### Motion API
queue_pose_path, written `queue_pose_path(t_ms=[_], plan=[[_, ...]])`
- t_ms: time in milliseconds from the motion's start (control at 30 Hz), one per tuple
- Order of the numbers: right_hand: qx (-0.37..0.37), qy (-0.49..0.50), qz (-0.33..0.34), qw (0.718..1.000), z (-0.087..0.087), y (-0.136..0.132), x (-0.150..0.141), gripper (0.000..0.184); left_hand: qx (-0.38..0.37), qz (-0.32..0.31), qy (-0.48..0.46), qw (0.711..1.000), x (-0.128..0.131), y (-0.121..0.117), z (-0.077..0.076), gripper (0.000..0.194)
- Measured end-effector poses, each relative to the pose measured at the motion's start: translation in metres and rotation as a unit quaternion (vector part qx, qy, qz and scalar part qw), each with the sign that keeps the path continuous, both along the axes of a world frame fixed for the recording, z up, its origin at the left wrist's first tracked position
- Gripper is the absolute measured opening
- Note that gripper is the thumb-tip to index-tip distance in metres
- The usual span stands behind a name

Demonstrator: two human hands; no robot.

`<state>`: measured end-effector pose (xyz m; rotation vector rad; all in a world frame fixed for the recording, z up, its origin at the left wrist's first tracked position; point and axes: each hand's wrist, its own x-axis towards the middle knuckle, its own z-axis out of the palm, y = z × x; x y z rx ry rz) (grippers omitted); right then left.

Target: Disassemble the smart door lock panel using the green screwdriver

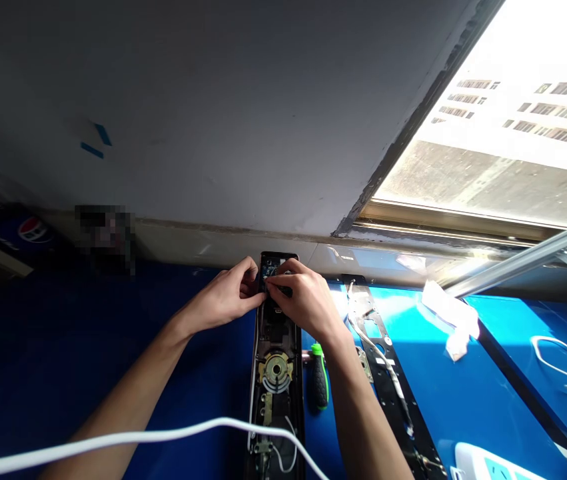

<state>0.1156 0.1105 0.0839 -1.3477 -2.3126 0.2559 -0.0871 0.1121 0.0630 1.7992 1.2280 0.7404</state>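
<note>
A long black door-lock body (276, 373) lies lengthwise on the blue table (63, 360), its inside parts showing, among them a round brass piece (276, 368). Both hands work at its far end, over a small circuit board (269, 268). My left hand (228, 299) has its fingers curled against the left edge of the lock's top. My right hand (303, 297) pinches with thumb and fingers on a small part at the board; what it holds is too small to name.
A green-and-black screwdriver (319, 377) lies just right of the lock. A black metal plate (388, 373) with a white wire lies further right. White cable (128, 439) crosses the foreground. Crumpled white paper (450, 319), a white box (488, 465) and a bright window (508, 127) are at right.
</note>
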Motion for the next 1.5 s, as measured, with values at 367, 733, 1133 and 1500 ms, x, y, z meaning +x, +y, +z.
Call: queue_pose_path(t_ms=[367, 733, 1133, 1500], plan=[[0.003, 0.023, -0.041, 0.999, -0.007, 0.007, -0.004, 0.018, -0.03, -0.021, -0.014, 0.999, -0.003, -0.002, 0.006, 0.03], [-0.064, 0.006, -0.012, 0.998, 0.021, -0.009, 0.01, 0.032, -0.027, -0.015, 0.005, 1.0, -0.001, -0.005, 0.014, 0.031], [-0.126, -0.01, 0.038, 0.991, 0.029, -0.018, 0.029, 0.02, -0.02, -0.026, 0.076, 0.997, 0.001, -0.014, 0.021, 0.031], [-0.102, -0.009, 0.032, 0.994, 0.016, -0.004, 0.029, 0.023, 0.019, -0.006, 0.168, 0.986, 0.014, -0.025, 0.024, 0.04]])
